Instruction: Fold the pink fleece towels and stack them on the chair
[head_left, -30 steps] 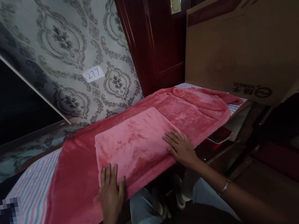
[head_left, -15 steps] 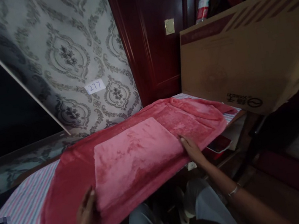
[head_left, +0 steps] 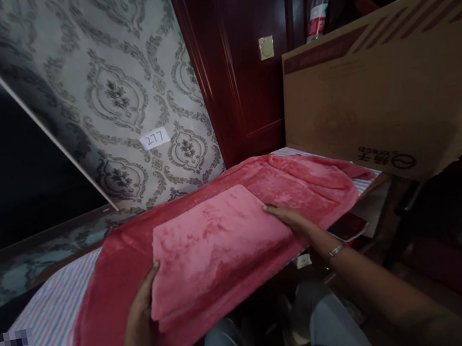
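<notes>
A folded pink fleece cloth [head_left: 214,244] lies as a thick rectangle on top of a larger red-pink fleece blanket [head_left: 304,184] spread over a striped surface. My left hand [head_left: 142,314] grips the folded cloth's left near corner, fingers under the edge and thumb on top. On the opposite side my right hand [head_left: 288,219] holds its right edge, fingers tucked against the fold. The near edge of the folded cloth looks slightly raised off the blanket.
A large cardboard box [head_left: 386,92] leans at the right, above the blanket's end. Patterned wallpaper with a "277" label [head_left: 154,138] and a dark red wooden door [head_left: 245,51] stand behind. A plastic bottle [head_left: 316,6] sits beyond the box. Striped sheet [head_left: 52,324] shows at left.
Both hands moved from lying flat on the folded cloth to gripping its left and right edges. The cloth's near edge has come up a little.
</notes>
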Demonstrator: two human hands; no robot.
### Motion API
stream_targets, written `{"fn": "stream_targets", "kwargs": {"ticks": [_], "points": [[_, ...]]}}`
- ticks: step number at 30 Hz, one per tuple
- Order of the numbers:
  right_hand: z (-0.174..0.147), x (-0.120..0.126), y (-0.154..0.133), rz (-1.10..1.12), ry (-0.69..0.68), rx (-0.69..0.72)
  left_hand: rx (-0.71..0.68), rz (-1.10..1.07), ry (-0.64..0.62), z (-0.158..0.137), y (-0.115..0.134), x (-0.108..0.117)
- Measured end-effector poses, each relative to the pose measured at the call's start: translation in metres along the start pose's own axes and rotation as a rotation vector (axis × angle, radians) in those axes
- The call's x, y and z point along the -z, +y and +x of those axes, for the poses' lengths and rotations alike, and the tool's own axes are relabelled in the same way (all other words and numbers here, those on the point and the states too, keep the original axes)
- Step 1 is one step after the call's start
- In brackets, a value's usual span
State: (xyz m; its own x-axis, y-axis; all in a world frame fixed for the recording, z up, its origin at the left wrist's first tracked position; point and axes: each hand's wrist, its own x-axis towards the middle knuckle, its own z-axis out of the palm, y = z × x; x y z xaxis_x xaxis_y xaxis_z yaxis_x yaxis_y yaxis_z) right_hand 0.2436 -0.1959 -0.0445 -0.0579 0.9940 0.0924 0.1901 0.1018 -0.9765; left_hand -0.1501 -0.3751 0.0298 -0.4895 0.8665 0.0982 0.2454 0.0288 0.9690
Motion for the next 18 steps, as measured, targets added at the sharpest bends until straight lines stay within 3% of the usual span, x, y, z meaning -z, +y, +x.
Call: {"fn": "stream_targets", "kwargs": {"ticks": [3, 5, 8, 13, 15, 18], "points": [[0.002, 0.004, -0.01, -0.014, -0.069, -0.038, -0.163, 0.036, -0.057, -0.015, 0.005, -0.002], [0.004, 0.003, -0.015, -0.039, -0.085, -0.045, -0.112, 0.097, -0.033, -0.012, 0.007, -0.006], [0.004, -0.001, -0.017, -0.05, -0.09, -0.027, 0.078, 0.133, 0.058, 0.003, 0.003, -0.01], [0.001, -0.007, -0.021, 0.046, -0.065, -0.01, -0.008, 0.082, -0.005, 0.017, -0.008, -0.009], [0.002, -0.008, -0.029, 0.077, -0.092, -0.01, -0.001, 0.048, -0.019, 0.017, -0.003, -0.01], [0.005, -0.008, -0.046, 0.134, -0.141, 0.023, -0.1, 0.015, -0.02, 0.022, 0.012, -0.013]]}}
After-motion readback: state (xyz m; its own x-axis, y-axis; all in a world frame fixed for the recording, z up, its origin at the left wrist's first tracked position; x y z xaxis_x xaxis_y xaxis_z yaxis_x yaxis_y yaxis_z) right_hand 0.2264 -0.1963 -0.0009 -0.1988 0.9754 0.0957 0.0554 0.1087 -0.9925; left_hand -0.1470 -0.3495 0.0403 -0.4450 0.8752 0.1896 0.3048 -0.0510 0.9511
